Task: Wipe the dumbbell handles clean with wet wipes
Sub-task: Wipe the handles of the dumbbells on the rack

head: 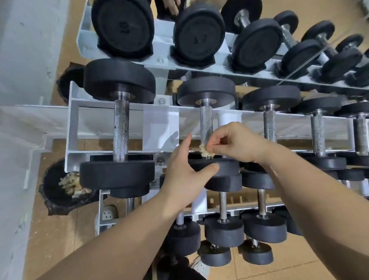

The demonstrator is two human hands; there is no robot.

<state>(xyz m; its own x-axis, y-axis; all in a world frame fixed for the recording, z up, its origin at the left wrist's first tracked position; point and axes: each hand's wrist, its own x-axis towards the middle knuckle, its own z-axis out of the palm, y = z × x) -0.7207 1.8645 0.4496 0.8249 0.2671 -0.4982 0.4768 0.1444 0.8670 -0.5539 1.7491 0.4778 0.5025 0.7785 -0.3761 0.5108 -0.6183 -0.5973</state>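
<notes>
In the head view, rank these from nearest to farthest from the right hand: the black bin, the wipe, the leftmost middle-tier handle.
1. Wipe: pinched by the right hand itself.
2. Leftmost middle-tier handle: one dumbbell over, to the left.
3. Black bin: far left, down on the floor.

Bright, even indoor light with soft shadows, glare on the white rack (124, 123), and wide-angle bending at the edges.
</notes>
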